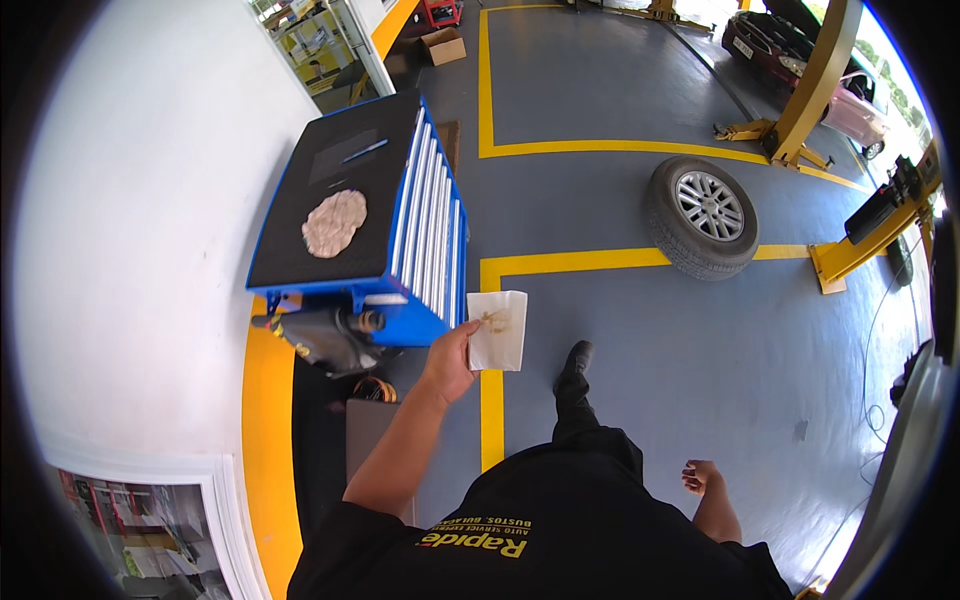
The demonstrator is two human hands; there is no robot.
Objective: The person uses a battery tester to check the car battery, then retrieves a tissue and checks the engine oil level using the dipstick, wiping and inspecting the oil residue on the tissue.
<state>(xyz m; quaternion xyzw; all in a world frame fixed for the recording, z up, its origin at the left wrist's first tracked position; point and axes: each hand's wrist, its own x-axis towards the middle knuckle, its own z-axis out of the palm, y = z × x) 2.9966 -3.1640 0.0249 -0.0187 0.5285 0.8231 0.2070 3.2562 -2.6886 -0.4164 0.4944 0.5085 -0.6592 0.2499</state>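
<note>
My left hand is closed on the edge of a folded white paper with brownish smudges, its thumb lying on top. The paper is held out in front of me, beside the near right corner of a blue tool cabinet. Down at my right side hangs my right hand, away from any object. Its fingers are loosely bent and a little apart, with nothing seen in them. On the cabinet's black top lie a crumpled pale cloth and a blue pen-like item.
A wheel with its tyre lies on the grey floor ahead to the right. Yellow lift posts and a dark red car stand farther right. A black bag-like item hangs off the cabinet's near side. A cardboard box sits far ahead.
</note>
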